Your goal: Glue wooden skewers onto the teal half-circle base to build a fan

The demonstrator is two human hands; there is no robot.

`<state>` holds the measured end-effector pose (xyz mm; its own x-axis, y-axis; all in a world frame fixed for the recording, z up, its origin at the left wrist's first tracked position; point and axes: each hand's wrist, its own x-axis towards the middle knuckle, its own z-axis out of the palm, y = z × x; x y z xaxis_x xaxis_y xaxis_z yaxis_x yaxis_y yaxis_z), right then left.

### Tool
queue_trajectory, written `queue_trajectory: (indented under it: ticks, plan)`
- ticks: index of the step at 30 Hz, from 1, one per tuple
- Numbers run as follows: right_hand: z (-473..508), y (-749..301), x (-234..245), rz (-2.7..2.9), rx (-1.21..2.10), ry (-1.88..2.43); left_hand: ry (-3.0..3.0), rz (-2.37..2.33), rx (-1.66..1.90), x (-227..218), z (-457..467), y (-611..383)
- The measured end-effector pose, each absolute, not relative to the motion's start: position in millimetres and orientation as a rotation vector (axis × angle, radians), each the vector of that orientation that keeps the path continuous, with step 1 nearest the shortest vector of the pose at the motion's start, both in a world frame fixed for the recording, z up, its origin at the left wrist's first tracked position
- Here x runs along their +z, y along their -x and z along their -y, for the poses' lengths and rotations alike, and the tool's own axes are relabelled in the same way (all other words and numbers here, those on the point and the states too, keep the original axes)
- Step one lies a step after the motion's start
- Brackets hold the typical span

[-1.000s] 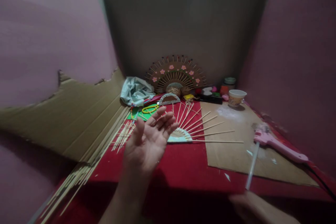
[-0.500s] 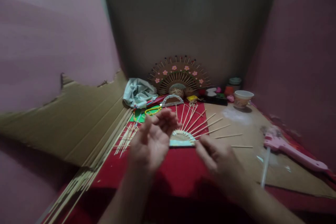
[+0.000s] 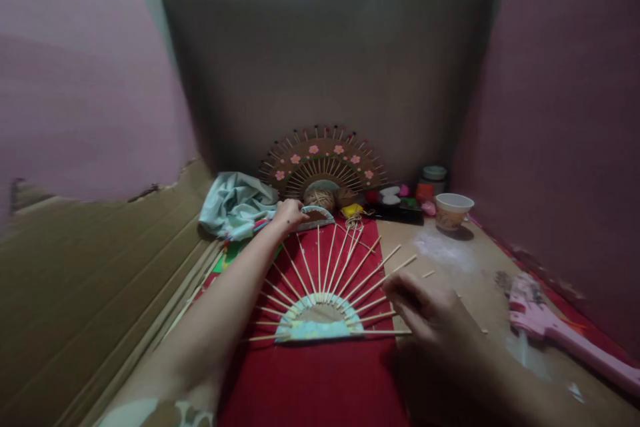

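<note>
A half-made fan lies on the red cloth [image 3: 320,387]: a pale half-round base [image 3: 317,329] with thin bamboo sticks [image 3: 320,260] spread out from it. My left hand [image 3: 290,213] is stretched far forward, its fingers curled on the left end of a small half-round cardboard piece [image 3: 316,215]. My right hand [image 3: 430,317] rests at the fan's right side. Its fingers are bent and pinched over the outer ends of the right-hand sticks [image 3: 380,315].
A finished brown fan with pink flowers [image 3: 323,163] leans on the back wall, a twine ball [image 3: 320,199] before it. A pale cloth [image 3: 235,203] lies left, a cup [image 3: 453,210] and jar [image 3: 434,175] right. A pink glue gun [image 3: 550,333] lies on cardboard [image 3: 450,253].
My left hand, earlier raised palm-up near me, has reached forward to the small cardboard arc. My right hand came up from below onto the right-hand sticks. The view has moved closer.
</note>
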<state>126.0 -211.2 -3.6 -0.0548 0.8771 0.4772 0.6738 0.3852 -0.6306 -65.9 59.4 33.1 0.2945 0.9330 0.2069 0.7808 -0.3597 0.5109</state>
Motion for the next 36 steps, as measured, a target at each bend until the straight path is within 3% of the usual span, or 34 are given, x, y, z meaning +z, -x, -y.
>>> queue_trajectory:
  ticks: [7, 10, 16, 19, 23, 26, 28, 32, 36]
  plan:
    - [214.8, -121.2, -11.2, 1.899, 0.202, 1.293, -2.245, -1.37, 1.01, 60.0, -65.0, 71.7]
    - [213.6, -122.1, -3.2, 1.726, 0.39, 1.289, -2.133, -1.23, 1.153, 79.6, -34.7, 64.1]
    - [206.0, -125.7, 14.0, 1.126, 0.978, 0.938, -1.682, -0.631, 0.666, 78.0, 77.7, 13.7]
    - [217.1, -136.4, 24.6, 1.039, 0.843, 0.965, -1.621, -0.557, 0.584, 67.7, 112.9, -7.1]
    - [253.2, -169.9, 51.2, 0.983, 0.499, 1.256, -1.581, -0.675, 0.844, 48.8, 133.7, -34.7]
    - [284.5, -193.7, 71.3, 1.06, 0.092, 1.401, -1.948, -0.667, 0.547, 26.9, 157.9, -66.0]
    - [302.1, -203.3, 79.5, 1.08, -0.018, 1.425, -2.203, -0.642, 0.564, 13.6, 179.7, -90.7]
    - [324.5, -217.0, 77.0, 0.923, 0.148, 1.445, -2.298, -0.549, 0.427, 4.3, 220.0, -128.1]
    - [331.9, -240.9, 44.1, 0.87, 0.398, 1.543, -2.251, -0.282, 0.227, 4.2, 236.2, -127.2]
